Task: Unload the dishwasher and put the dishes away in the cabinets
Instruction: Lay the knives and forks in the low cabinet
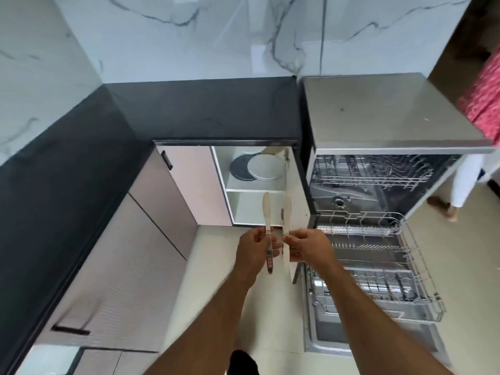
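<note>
Blurring hides the blade edges; each grip pinches one pale-handled table knife upright, left hand (253,246) on the left knife (267,226), right hand (307,246) on the right knife (286,231), above the floor before the open white cabinet (257,194) beside the open steel dishwasher (378,185)

At frame centre, the upper cabinet shelf (254,185) carried a dark plate (239,169) overlapped by a white plate (266,166).

Two knives (266,209) up, one per hand. Three plates (263,167) on the cabinet shelf. Two racks (378,234) in the dishwasher.
</note>
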Action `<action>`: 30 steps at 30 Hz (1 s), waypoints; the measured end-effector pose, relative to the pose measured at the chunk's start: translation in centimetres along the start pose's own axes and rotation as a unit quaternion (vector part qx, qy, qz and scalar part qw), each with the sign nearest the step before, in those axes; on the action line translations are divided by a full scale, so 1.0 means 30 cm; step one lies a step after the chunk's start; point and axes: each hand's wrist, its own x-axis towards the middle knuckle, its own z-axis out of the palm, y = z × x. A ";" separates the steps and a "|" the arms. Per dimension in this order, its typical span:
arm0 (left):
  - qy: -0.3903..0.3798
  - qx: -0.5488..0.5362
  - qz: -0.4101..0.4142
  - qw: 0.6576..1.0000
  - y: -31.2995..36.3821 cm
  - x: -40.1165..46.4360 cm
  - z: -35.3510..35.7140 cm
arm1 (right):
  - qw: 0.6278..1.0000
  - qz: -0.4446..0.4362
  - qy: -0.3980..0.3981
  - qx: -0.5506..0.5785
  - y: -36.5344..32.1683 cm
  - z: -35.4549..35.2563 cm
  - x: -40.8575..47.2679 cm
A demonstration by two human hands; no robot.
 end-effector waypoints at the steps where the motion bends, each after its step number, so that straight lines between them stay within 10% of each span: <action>1: 0.008 -0.002 0.000 1.000 0.002 0.018 -0.037 | 1.000 0.002 -0.006 -0.001 -0.005 0.036 0.025; 30: 0.021 0.036 -0.045 0.998 0.054 0.723 -0.790 | 0.999 0.035 0.017 0.010 -0.146 0.818 0.656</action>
